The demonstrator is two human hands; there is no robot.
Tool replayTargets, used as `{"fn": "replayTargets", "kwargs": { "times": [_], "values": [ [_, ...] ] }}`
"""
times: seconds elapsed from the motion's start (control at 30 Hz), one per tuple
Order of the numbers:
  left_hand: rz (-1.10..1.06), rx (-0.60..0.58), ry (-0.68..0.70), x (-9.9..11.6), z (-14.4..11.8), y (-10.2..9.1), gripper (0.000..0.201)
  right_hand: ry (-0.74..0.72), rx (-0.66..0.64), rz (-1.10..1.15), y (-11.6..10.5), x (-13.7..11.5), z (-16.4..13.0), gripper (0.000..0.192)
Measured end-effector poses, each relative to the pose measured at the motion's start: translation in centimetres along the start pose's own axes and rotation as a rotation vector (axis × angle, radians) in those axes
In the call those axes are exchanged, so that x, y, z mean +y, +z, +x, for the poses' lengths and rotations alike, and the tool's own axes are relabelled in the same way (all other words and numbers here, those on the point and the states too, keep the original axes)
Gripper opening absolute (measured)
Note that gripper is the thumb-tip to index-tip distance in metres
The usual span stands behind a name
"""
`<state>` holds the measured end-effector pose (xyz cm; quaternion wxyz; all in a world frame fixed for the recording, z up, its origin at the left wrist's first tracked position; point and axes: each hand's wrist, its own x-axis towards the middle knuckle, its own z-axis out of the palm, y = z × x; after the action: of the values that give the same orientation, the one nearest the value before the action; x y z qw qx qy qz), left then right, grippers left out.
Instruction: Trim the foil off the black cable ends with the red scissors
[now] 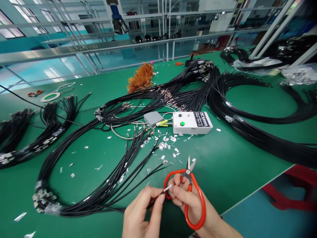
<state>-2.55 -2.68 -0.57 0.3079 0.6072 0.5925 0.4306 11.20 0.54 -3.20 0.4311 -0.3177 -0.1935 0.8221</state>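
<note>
My left hand (142, 211) pinches the end of a thin black cable (158, 193) near the table's front edge. The cable tip shows a short foil-wrapped stub (167, 188). My right hand (184, 198) holds red-handled scissors (192, 195), blades pointing up and slightly apart, while its fingertips touch the foil stub. The cable runs left into a large bundle of black cables (99, 185) lying on the green table (223, 165).
A white box with a green button (191, 123) and a grey box (153, 119) sit mid-table amid foil scraps (164, 143). More black cable coils (247, 109) lie right and left (29, 135). An orange feather duster (141, 77) lies behind. A red stool (294, 191) stands below right.
</note>
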Motion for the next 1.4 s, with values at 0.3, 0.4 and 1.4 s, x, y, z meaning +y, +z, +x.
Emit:
{"fn": "replayTargets", "kwargs": {
  "times": [0.3,0.4,1.4],
  "values": [
    [0.123,-0.054,0.118,0.1,-0.1,-0.5,0.008,-0.015,0.026,-0.032,0.4,0.3,-0.1,0.035],
    [0.164,-0.044,0.153,0.0,-0.4,-0.3,0.008,-0.069,0.092,-0.125,0.4,0.1,-0.2,0.034],
    [-0.468,-0.009,-0.623,2.2,-0.1,-0.4,0.041,-0.075,-0.086,-1.654,-1.1,-4.5,-0.7,0.041]
  ]
}}
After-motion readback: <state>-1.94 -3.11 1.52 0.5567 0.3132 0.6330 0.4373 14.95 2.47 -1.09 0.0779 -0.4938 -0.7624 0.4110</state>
